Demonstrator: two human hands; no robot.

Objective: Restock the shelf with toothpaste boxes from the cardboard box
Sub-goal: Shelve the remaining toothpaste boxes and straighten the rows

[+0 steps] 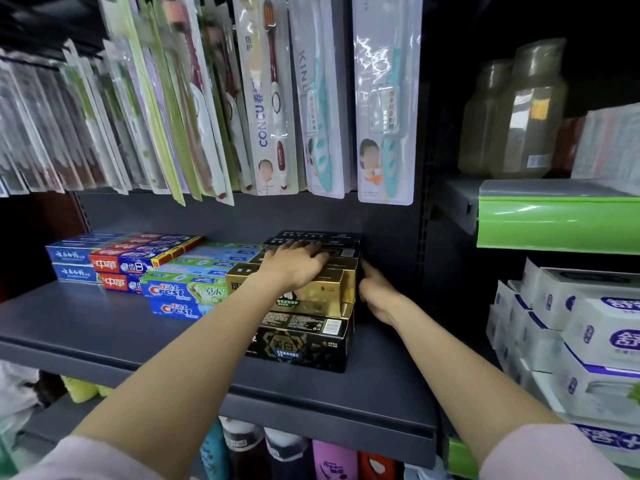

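A stack of black and gold toothpaste boxes (311, 299) stands at the right end of the dark grey shelf (104, 337). My left hand (294, 263) lies palm down on top of the gold boxes, fingers spread over them. My right hand (375, 289) presses flat against the right side of the stack, fingers pointing toward the back. A black box (301, 344) forms the front bottom of the stack. Left of it lie Crest boxes (180, 296), red boxes (128, 268) and blue boxes (74, 263) in rows. The cardboard box is out of view.
Packaged toothbrushes (270, 98) hang on pegs just above the shelf. A neighbouring unit on the right holds white tissue packs (581, 334) and jars (519, 116) above a green shelf strip (554, 223). Bottles (287, 452) stand on the shelf below.
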